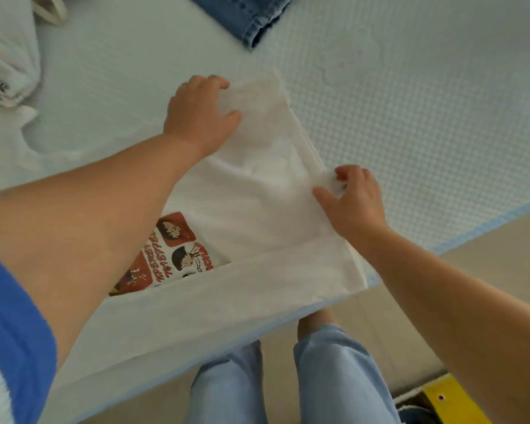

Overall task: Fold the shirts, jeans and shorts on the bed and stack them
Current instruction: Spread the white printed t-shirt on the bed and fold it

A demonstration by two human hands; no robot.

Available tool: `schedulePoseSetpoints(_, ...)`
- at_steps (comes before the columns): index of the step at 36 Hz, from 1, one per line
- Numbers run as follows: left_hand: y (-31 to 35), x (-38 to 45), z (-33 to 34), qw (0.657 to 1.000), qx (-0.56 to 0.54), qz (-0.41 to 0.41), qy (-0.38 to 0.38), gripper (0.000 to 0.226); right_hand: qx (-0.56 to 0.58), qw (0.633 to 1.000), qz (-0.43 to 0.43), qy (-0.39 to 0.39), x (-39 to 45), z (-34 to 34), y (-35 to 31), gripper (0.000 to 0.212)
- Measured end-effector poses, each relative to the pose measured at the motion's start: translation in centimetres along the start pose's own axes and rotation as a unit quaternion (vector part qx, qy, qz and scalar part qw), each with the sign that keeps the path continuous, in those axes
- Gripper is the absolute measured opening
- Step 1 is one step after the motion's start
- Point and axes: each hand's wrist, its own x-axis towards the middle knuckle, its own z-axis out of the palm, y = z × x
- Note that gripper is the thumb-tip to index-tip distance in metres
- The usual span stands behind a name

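White shirt (pixel 257 209) lies on the bed (pixel 410 102) at its near corner, partly folded, near edge turned up over a red-and-black cartoon print (pixel 169 252). Left hand (pixel 201 113) at the shirt's far corner, fingers curled into the cloth, gripping it. Right hand (pixel 352 198) at the shirt's right edge, thumb and fingers pinching a small bunch of fabric. Jeans (pixel 251 16) lie at the far edge of view, well apart from the shirt. Second white garment (pixel 6 65) crumpled at far left on the bed. Floor (pixel 487 237) beige beside the bed.
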Motion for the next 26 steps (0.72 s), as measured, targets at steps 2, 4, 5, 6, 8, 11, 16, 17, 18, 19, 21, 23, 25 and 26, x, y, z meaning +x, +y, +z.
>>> schedulePoseSetpoints(2,-2.2,-0.5,-0.1,0.999,0.001,-0.044,-0.016,0.059,0.009,1.0,-0.018,0.005,2.7,0.1,-3.1,0.054)
schedulePoseSetpoints(4,-4.0,-0.8,0.0,0.996,-0.007,-0.078,-0.04,0.062,0.009,1.0,-0.023,0.003,5.2,0.2,-6.0,0.056)
schedulePoseSetpoints(5,-4.7,-0.9,0.2,0.995,-0.005,-0.089,-0.045,0.062,0.011,1.0,-0.02,-0.002,6.4,0.4,-7.3,0.057)
schedulePoseSetpoints(6,-5.3,-0.8,0.2,0.994,0.006,-0.096,-0.045,0.062,0.018,1.0,-0.013,-0.01,7.5,0.5,-8.6,0.058)
schedulePoseSetpoints(8,-6.0,-0.4,0.3,0.993,0.041,-0.107,-0.037,0.061,0.03,0.999,0.003,-0.03,9.4,0.5,-10.8,0.058)
schedulePoseSetpoints(11,-7.1,0.5,0.0,0.991,0.061,-0.119,-0.03,0.057,0.041,0.997,0.025,-0.055,11.2,0.4,-13.7,0.056)
schedulePoseSetpoints(16,-8.8,1.8,-1.6,0.986,0.009,-0.134,-0.101,0.047,0.063,0.99,0.052,-0.111,12.7,-0.1,-15.9,0.031)
schedulePoseSetpoints(17,-9.1,2.2,-2.1,0.985,0.009,-0.134,-0.112,0.04,0.087,0.988,0.05,-0.114,12.8,-0.3,-16.2,0.029)
schedulePoseSetpoints(18,-9.4,2.5,-2.6,0.984,0.008,-0.128,-0.124,0.03,0.115,0.986,0.041,-0.111,13.1,-0.4,-16.5,0.038)
schedulePoseSetpoints(19,-9.8,2.8,-3.2,0.984,0.001,-0.12,-0.134,0.026,0.136,0.985,0.03,-0.103,13.2,-0.7,-16.9,0.048)
schedulePoseSetpoints(21,-10.8,3.3,-4.1,0.985,-0.037,-0.102,-0.133,0.029,0.154,0.983,-0.013,-0.098,13.7,-1.1,-17.3,0.034)
schedulePoseSetpoints(23,-11.7,3.9,-4.5,0.988,-0.084,-0.089,-0.091,0.026,0.159,0.982,-0.037,-0.098,14.3,-1.2,-17.5,0.017)
schedulePoseSetpoints(25,-12.5,4.2,-4.3,0.987,-0.126,-0.087,-0.056,0.024,0.13,0.987,-0.051,-0.077,15.0,-1.0,-17.6,0.017)
schedulePoseSetpoints(26,-12.9,4.2,-4.1,0.985,-0.139,-0.089,-0.056,0.027,0.102,0.991,-0.059,-0.065,15.3,-0.7,-17.5,0.023)
